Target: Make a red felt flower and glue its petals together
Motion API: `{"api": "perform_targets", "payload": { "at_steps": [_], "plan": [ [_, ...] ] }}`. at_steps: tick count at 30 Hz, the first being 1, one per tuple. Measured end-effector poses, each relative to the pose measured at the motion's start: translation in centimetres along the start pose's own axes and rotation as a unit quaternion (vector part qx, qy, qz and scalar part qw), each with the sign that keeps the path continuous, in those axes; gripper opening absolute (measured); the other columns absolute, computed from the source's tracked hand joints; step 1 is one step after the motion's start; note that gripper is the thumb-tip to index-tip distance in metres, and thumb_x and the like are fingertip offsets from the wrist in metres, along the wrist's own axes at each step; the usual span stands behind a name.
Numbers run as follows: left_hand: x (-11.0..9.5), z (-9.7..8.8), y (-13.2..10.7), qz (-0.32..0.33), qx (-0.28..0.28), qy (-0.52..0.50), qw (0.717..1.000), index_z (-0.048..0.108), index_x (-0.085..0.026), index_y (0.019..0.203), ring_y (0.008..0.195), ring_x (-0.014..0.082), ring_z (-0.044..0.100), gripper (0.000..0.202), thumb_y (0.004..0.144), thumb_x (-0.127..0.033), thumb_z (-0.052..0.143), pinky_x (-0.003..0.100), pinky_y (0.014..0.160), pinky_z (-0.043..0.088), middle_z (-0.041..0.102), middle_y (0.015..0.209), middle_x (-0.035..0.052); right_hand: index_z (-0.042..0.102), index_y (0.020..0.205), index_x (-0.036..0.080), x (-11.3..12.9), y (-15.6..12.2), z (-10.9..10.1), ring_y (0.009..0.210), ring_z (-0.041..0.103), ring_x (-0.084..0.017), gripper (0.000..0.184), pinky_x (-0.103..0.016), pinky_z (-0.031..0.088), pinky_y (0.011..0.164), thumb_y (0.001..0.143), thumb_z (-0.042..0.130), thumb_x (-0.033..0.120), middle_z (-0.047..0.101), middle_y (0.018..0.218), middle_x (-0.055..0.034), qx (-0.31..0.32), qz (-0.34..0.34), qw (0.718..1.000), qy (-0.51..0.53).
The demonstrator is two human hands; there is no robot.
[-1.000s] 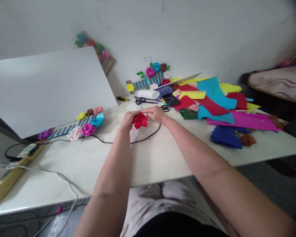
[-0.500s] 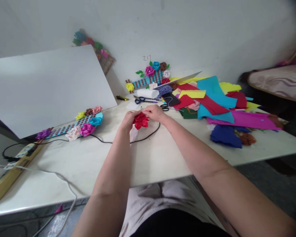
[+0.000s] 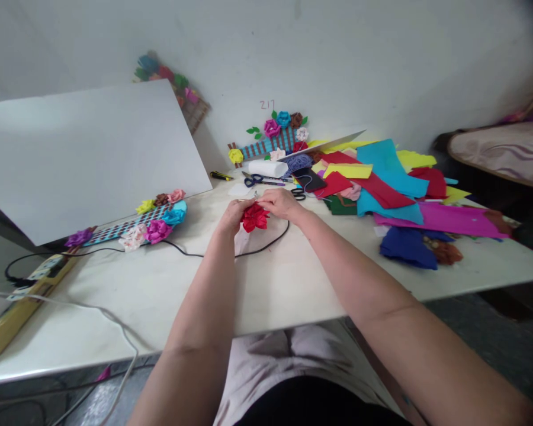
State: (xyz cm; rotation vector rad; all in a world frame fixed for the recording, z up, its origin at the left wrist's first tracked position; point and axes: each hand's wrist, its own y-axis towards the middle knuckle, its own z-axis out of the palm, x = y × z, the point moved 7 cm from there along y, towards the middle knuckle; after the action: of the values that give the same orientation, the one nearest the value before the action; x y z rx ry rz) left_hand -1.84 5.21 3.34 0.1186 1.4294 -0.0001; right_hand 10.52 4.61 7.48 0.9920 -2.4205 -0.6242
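A red fabric flower (image 3: 253, 218) sits between both my hands, just above the white table (image 3: 169, 296). My left hand (image 3: 233, 216) pinches its left side with closed fingers. My right hand (image 3: 282, 204) grips its upper right edge, fingers curled. A black cable (image 3: 266, 244) loops on the table right below the flower. Blue-handled scissors (image 3: 258, 180) and black scissors (image 3: 297, 193) lie just beyond my hands.
A heap of coloured felt sheets (image 3: 391, 183) fills the right half of the table. A striped strip with fabric flowers (image 3: 135, 228) lies at the left, another strip (image 3: 270, 139) leans on the wall. A large white board (image 3: 84, 154) leans at the left. A power strip (image 3: 22, 296) sits at the left edge.
Both hands keep hold of the red flower and shift only slightly; the view has drifted a little.
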Motion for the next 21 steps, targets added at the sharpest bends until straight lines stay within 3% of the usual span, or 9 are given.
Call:
{"api": "perform_targets", "payload": {
  "at_steps": [13, 21],
  "plan": [
    [-0.2, 0.4, -0.3, 0.003, 0.016, -0.018, 1.0, 0.062, -0.013, 0.054, 0.05, 0.0124, 0.053, 0.029, 0.057, -0.036, 0.079, 0.025, 0.051, 0.038, 0.06, 0.054, 0.0043, 0.075, 0.083, 0.017, 1.7, -0.5, -0.9, 0.075, 0.059, -0.016, 0.03, -0.027, 0.032, 0.062, 0.091, 0.047, 0.024, 0.07, 0.085, -0.007, -0.006, -0.051, 0.996, -0.067],
    [0.0, 0.4, -0.1, 0.009, 0.03, -0.014, 0.999, 0.058, -0.013, 0.052, 0.046, 0.0096, 0.049, 0.028, 0.061, -0.032, 0.077, 0.024, 0.049, 0.036, 0.055, 0.051, 0.0011, 0.076, 0.081, 0.017, 0.6, -0.3, -0.3, 0.076, 0.059, -0.015, 0.025, -0.024, 0.035, 0.065, 0.087, 0.053, 0.025, 0.07, 0.081, -0.0056, -0.023, -0.022, 0.999, 0.0]
  ]
}}
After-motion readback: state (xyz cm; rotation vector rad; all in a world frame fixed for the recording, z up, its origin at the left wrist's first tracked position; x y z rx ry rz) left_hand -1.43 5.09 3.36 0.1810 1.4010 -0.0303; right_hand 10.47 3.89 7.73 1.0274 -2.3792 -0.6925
